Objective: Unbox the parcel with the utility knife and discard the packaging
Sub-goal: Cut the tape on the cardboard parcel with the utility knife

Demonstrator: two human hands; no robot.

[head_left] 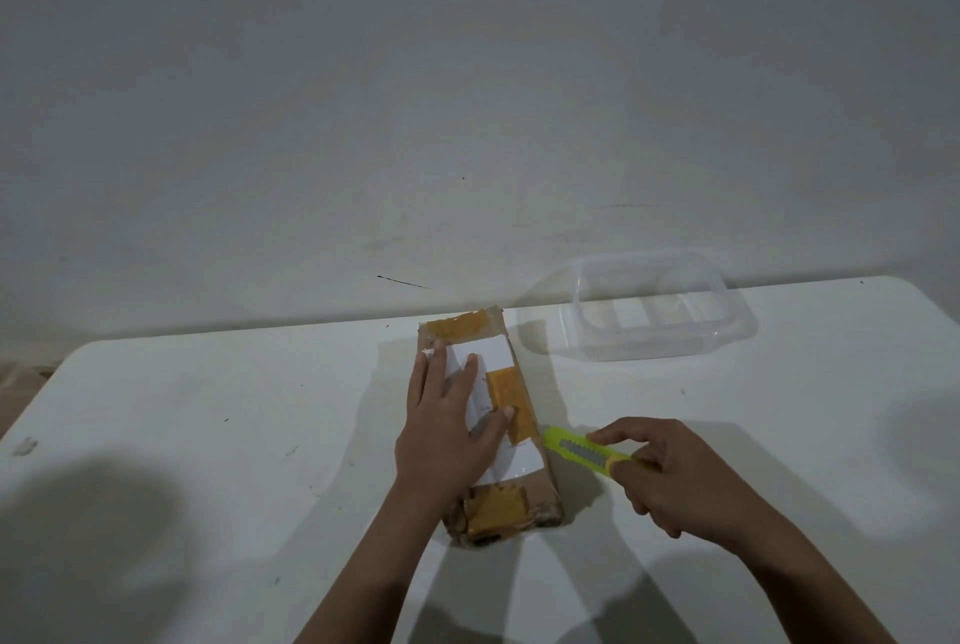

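Note:
A long brown cardboard parcel point(511, 404) with white labels and strips of yellow-brown tape lies on the white table point(208, 435), its length running away from me. My left hand point(449, 430) rests flat on top of it, fingers spread. My right hand point(675, 477) grips a lime-green utility knife point(579, 453) just right of the parcel. The knife's front end points at the parcel's right edge, close to it or touching. I cannot tell whether the blade is out.
A clear plastic container point(660, 310) stands at the back right of the table, near the wall. The grey wall point(467, 97) rises right behind the table's far edge. The table's left edge slants at the far left.

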